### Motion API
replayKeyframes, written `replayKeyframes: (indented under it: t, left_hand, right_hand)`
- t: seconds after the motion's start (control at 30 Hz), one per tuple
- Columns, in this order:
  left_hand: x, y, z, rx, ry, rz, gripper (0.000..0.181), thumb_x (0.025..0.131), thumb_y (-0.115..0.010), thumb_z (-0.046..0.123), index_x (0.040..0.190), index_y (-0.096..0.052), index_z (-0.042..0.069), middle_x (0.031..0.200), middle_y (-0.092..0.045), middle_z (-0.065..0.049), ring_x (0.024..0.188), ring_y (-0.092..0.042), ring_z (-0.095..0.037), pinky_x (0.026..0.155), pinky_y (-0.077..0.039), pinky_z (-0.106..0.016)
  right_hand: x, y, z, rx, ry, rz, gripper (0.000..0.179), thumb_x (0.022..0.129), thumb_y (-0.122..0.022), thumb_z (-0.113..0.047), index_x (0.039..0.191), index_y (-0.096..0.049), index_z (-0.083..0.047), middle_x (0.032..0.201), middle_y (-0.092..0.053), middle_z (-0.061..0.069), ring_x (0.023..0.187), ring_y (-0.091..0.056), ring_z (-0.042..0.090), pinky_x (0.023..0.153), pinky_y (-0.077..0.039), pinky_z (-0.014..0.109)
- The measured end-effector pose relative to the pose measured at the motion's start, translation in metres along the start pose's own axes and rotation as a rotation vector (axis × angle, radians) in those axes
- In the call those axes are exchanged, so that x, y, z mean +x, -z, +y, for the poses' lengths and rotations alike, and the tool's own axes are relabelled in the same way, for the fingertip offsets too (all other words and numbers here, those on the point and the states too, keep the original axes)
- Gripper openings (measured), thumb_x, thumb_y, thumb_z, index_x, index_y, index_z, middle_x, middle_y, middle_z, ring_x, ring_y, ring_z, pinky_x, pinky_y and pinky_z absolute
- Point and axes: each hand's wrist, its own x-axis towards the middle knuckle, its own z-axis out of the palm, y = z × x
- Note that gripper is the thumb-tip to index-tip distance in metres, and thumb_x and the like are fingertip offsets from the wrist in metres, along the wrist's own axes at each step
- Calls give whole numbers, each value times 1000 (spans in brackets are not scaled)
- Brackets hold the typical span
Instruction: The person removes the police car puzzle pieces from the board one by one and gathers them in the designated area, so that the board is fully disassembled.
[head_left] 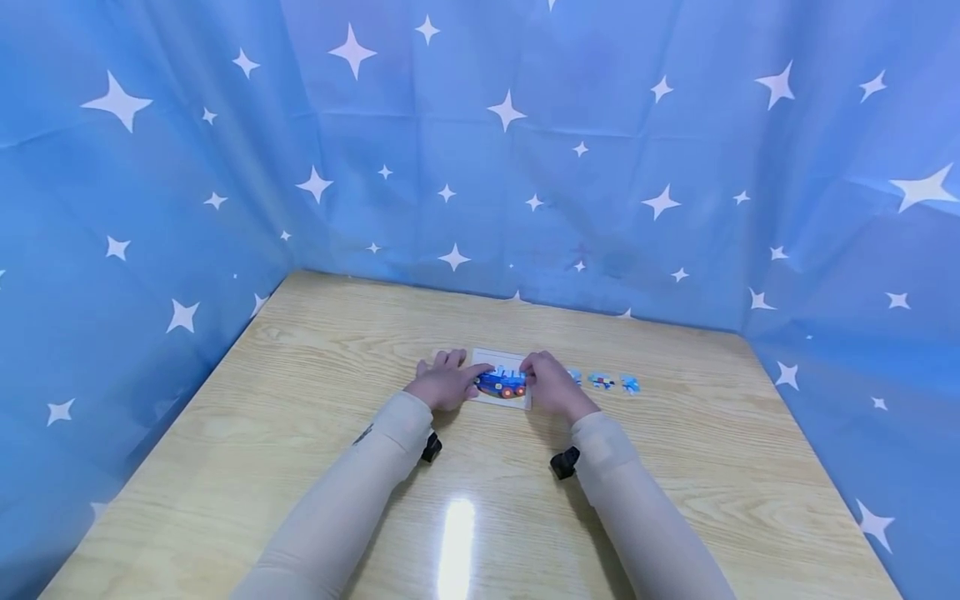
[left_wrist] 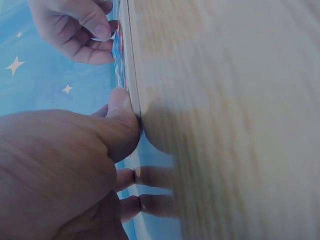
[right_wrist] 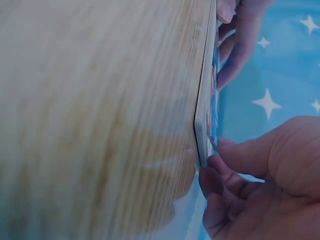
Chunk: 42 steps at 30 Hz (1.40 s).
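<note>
A white-framed puzzle board (head_left: pixel 489 356) lies flat on the table, with a blue ship with red wheels (head_left: pixel 502 383) pictured in it. My left hand (head_left: pixel 442 384) rests at the board's left side with its fingers spread. Its index finger reaches over the picture, and the thumb touches the near edge in the left wrist view. At the board's right end my right hand (head_left: pixel 553 386) pinches a small puzzle piece (right_wrist: pixel 213 142), slightly tilted against the frame. Most of that piece is hidden by the fingers.
To the right of the board, loose puzzle pieces lie in a row: one partly behind the right hand, a multicoloured one (head_left: pixel 602 381) and a blue one (head_left: pixel 631 384). The wooden table (head_left: pixel 360 333) meets a blue star-patterned curtain (head_left: pixel 465 167) at its back and sides.
</note>
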Motion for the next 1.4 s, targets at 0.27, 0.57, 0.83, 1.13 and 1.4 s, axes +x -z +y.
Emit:
replayKeyframes:
  t: [0.27,0.57,0.83,1.13,1.4]
  left_hand:
    - [1,2,2,-9,-2,-3,55,109,-39,42,161,-22,47,168,-13,-11,151,-14,-35,113,-17,-68]
    - [2,-2,0,-24,4,-17,55,109,-40,42,161,-22,47,168,-12,-11,152,-12,-36,115,-15,-68]
    - [2,-6,-5,-59,8,-22,54,109,-39,42,160,-22,48,170,-9,-10,153,-10,-36,116,-11,-69]
    - [2,-6,-7,-54,1,-11,55,109,-40,42,160,-21,48,169,-11,-11,153,-10,-37,115,-11,-69]
    - [1,-4,-6,-64,-7,-5,54,109,-39,42,160,-22,48,169,-12,-11,153,-10,-37,116,-11,-69]
  right_hand:
    - [2,5,1,40,-13,-1,22,101,-53,6,121,-63,2,117,-62,17,110,-58,30,97,-48,47]
    - [6,-2,10,124,-31,-36,25,100,-59,3,125,-62,0,114,-61,12,105,-58,26,91,-49,44]
    - [5,-5,11,46,28,-39,25,101,-58,2,126,-63,3,119,-62,15,111,-60,29,94,-51,45]
    - [5,-2,11,-48,99,-53,28,98,-62,3,126,-62,5,113,-58,14,101,-58,26,92,-50,45]
    - [8,2,17,77,73,-41,25,98,-65,0,123,-66,0,107,-61,10,96,-57,23,84,-48,41]
